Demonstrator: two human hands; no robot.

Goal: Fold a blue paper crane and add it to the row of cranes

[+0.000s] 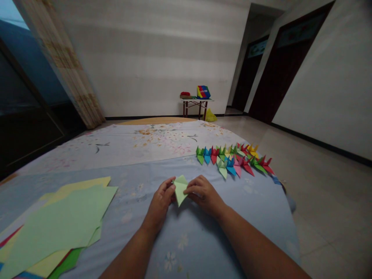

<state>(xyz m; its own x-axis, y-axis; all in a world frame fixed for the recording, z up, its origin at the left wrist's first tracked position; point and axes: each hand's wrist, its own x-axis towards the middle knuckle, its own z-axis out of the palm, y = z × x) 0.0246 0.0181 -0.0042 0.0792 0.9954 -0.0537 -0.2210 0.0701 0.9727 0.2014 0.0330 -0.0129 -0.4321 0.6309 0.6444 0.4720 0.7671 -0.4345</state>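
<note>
Bare forearms (255, 248) lead to left hand (159, 205) and right hand (203, 195), their fingers (167, 188) pinching pale green folded paper (180, 190) between them.

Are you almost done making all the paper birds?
Partly! Done: two rows of colourful folded paper cranes sit on the blue cloth. In hand: the left hand and right hand pinch a pale green paper piece, partly folded. Left: a pile of flat coloured paper sheets lies unfolded.

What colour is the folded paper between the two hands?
Pale green folded paper, shown best in the head view.
</note>
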